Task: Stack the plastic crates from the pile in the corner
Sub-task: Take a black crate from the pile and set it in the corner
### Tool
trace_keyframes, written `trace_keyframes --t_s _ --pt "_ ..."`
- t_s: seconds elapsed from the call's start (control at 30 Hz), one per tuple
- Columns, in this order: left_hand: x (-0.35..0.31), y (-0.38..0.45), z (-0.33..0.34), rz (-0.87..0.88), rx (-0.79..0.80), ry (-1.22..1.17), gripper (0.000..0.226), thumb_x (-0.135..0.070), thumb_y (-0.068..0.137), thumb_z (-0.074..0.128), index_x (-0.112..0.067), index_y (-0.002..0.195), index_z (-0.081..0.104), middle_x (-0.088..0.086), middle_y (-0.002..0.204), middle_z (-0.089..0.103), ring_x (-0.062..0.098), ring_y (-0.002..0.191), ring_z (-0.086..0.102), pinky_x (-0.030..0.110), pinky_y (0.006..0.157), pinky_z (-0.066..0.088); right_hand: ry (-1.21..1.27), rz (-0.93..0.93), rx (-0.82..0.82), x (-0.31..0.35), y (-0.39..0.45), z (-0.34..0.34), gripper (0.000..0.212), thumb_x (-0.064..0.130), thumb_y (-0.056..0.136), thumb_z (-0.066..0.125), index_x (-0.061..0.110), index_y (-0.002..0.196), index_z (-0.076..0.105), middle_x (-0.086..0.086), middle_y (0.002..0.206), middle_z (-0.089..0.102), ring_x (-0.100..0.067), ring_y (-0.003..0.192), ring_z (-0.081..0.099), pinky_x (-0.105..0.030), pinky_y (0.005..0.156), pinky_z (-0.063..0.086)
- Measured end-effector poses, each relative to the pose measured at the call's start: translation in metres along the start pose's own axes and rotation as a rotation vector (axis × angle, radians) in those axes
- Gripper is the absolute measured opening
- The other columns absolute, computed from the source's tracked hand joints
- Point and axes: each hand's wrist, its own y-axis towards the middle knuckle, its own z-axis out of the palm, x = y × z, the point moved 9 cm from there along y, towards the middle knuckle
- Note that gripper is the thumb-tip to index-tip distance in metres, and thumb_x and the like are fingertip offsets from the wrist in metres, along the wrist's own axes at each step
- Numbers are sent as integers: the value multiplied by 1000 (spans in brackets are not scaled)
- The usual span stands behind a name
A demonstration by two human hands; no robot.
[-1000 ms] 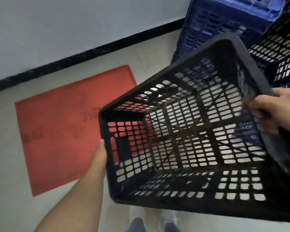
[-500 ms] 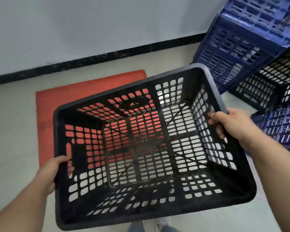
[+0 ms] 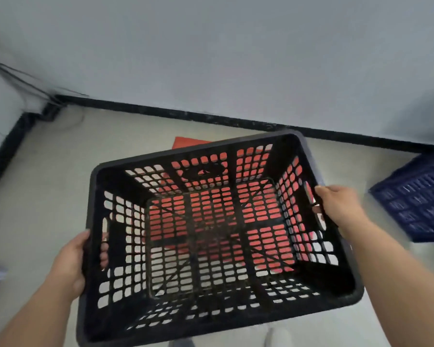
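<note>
Slotted black crate, open side up, empty.

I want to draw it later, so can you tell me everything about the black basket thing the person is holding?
The black perforated plastic crate is rectangular and empty, its walls and floor full of small rounded slots, with handle openings in its short sides. It is open side up, tipped slightly, and carried in the air above the flat red floor mat, which shows through the slots. The left hand holds its left rim with fingers through the handle opening; the right hand holds the right rim.
</note>
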Motion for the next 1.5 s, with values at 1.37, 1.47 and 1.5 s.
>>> trace_keyframes --t_s 1.37,1.47,1.5 --pt "-51 239 -375 -241 -870 -671 37 -36 96 38 -9 115 55 9 97 65 23 94 61 47 92 46 -879 -892 471 476 -57 779 26 11 89 46 10 110 62 -16 98 63 -31 85 58 -45 87 51" --pt "-42 268 -375 -243 -871 -692 35 -35 96 38 -10 112 56 7 91 65 20 87 61 44 89 46 -876 -879 505 471 -40 805 20 9 90 45 18 102 59 -5 78 54 -20 70 52 -35 78 47" --pt "-39 275 -375 -243 -878 -697 35 -35 95 38 -10 112 55 7 90 64 19 85 60 43 88 47 -873 -884 509 471 -37 811 21 9 90 45 18 103 58 -3 77 53 -18 69 50 -33 77 46"
